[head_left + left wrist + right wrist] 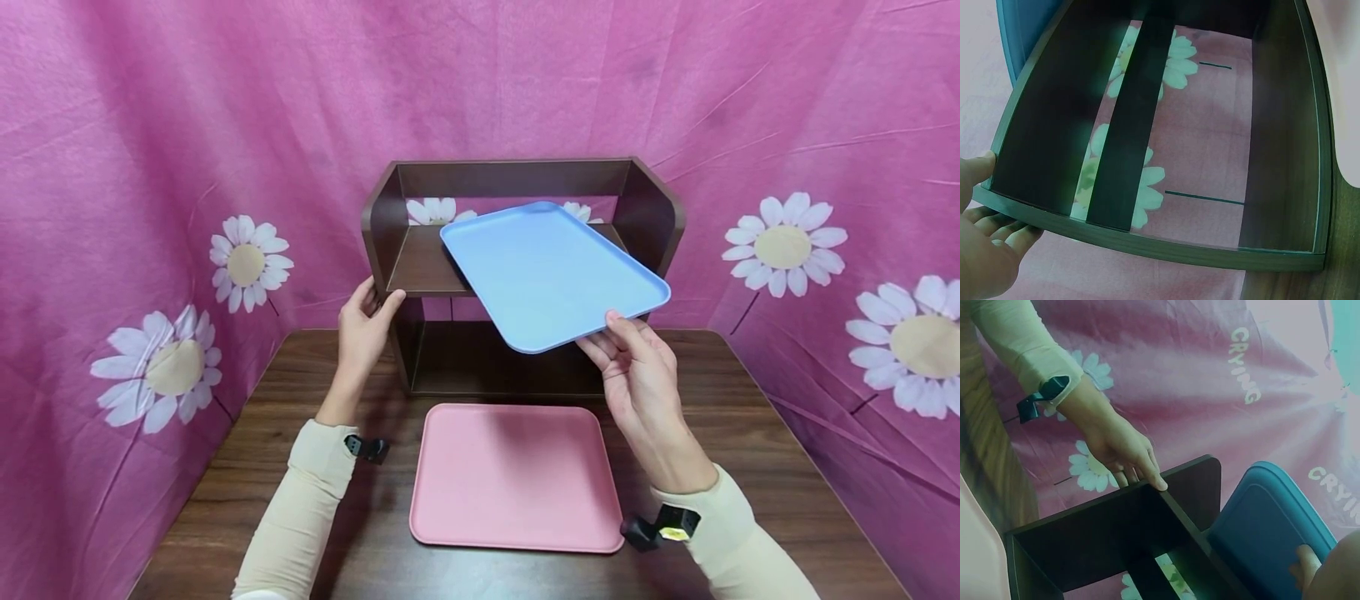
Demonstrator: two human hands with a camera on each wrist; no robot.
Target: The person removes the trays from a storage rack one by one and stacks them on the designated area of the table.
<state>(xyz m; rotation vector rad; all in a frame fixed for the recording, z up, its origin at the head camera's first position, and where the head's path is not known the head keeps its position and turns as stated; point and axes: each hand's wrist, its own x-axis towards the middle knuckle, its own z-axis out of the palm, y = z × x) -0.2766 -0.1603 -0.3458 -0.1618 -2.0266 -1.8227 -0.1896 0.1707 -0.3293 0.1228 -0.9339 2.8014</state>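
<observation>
A: Okay, step in hand: we hold the blue tray (551, 271) in the right hand (637, 371), thumb on top of its near corner, fingers underneath. It hangs tilted in the air, far end over the upper shelf of the brown rack (648, 208).

B: Left hand (363, 329)?

A: It rests on the rack's left side panel with loose fingers wrapped round the front edge, steadying it. The pink tray (516, 477) lies flat on the surface (750, 433), just in front of the rack.

B: Next move?

A: Probably we level the blue tray and slide it in between the side panels, left hand bracing.
</observation>
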